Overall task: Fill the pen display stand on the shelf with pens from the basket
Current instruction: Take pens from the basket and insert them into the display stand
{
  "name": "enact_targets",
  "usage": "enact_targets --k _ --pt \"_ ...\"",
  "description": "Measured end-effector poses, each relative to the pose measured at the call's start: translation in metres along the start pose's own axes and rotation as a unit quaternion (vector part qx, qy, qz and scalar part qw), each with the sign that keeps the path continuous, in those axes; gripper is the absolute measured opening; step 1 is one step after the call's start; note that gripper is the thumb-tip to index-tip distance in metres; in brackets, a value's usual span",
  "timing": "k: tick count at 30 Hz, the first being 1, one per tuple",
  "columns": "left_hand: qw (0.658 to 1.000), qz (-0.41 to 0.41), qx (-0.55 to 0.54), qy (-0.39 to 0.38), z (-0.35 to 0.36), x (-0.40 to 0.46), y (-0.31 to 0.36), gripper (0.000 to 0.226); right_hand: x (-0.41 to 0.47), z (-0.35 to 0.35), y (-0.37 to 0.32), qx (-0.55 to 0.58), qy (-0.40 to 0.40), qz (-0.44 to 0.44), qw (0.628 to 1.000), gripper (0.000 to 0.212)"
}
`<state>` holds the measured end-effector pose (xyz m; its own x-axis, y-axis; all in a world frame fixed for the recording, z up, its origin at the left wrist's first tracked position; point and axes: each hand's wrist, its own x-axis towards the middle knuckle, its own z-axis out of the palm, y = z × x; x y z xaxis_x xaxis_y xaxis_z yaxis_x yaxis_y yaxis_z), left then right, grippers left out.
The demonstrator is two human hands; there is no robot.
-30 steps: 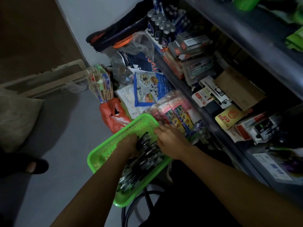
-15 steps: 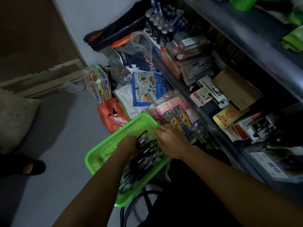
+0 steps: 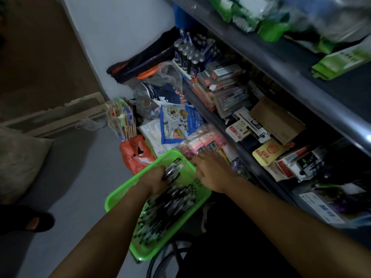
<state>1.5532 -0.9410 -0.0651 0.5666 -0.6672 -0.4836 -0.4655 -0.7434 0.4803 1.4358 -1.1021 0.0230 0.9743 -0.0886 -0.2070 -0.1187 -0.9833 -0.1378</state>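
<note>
A bright green plastic basket [image 3: 118, 199] sits low in front of me, full of dark pens [image 3: 168, 209]. My left hand [image 3: 154, 180] is down inside the basket, fingers closed around a bunch of pens [image 3: 170, 170] at the far end. My right hand [image 3: 212, 173] rests at the basket's far right rim, fingers spread, holding nothing that I can see. The pen display stand [image 3: 189, 57] stands at the far end of the shelf, holding several dark pens with silver caps.
The shelf [image 3: 251, 157] runs along the right, crowded with boxed stationery and cards. Plastic-wrapped packets [image 3: 202, 143], an orange bag [image 3: 136, 155] and a bundle of pencils [image 3: 120, 119] crowd beyond the basket. A foot in a dark sandal [image 3: 34, 221] is on the grey floor at left.
My left hand has gathered pens and pulled them up slightly at the basket's far end, baring some of the green bottom. My right hand shifted slightly toward the rim. The view tilted upward.
</note>
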Motion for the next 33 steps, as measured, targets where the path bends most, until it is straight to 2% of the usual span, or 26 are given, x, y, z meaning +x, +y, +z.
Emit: enact_targets --k 4,8,10,12,17,20,23,28,31,33 --pt "0.997 0.072 -0.023 0.029 -0.03 -0.011 0.032 0.013 -0.012 -0.033 0.013 -0.013 0.069 0.01 0.997 0.025" --pt "0.986 0.138 -0.063 0.068 -0.068 -0.023 0.087 0.017 -0.033 -0.08 0.037 -0.034 0.148 0.02 0.988 0.022" --pt "0.975 0.177 -0.096 0.091 -0.083 -0.028 0.118 0.012 -0.047 -0.106 0.049 -0.039 0.193 0.028 0.98 0.022" --pt "0.961 0.217 -0.127 0.11 -0.096 -0.033 0.153 0.017 -0.068 -0.137 0.061 -0.052 0.221 0.045 0.973 0.021" --pt "0.928 0.314 -0.158 0.12 -0.121 -0.042 0.245 0.019 -0.129 -0.214 0.09 -0.07 0.309 0.096 0.944 0.023" --pt "0.89 0.396 -0.193 0.119 -0.133 -0.052 0.306 0.007 -0.166 -0.254 0.106 -0.091 0.33 0.138 0.93 0.026" --pt "0.86 0.448 -0.218 0.107 -0.139 -0.061 0.36 0.021 -0.2 -0.284 0.122 -0.114 0.354 0.16 0.914 0.025" --pt "0.84 0.481 -0.249 0.031 -0.135 -0.08 0.433 0.01 -0.245 -0.319 0.143 -0.111 0.388 0.221 0.888 0.025" --pt "0.825 0.507 -0.249 0.017 -0.13 -0.083 0.468 0.015 -0.266 -0.332 0.156 -0.085 0.396 0.233 0.884 0.019" --pt "0.816 0.52 -0.251 0.011 -0.127 -0.082 0.485 0.007 -0.275 -0.339 0.165 -0.058 0.404 0.242 0.88 0.017"
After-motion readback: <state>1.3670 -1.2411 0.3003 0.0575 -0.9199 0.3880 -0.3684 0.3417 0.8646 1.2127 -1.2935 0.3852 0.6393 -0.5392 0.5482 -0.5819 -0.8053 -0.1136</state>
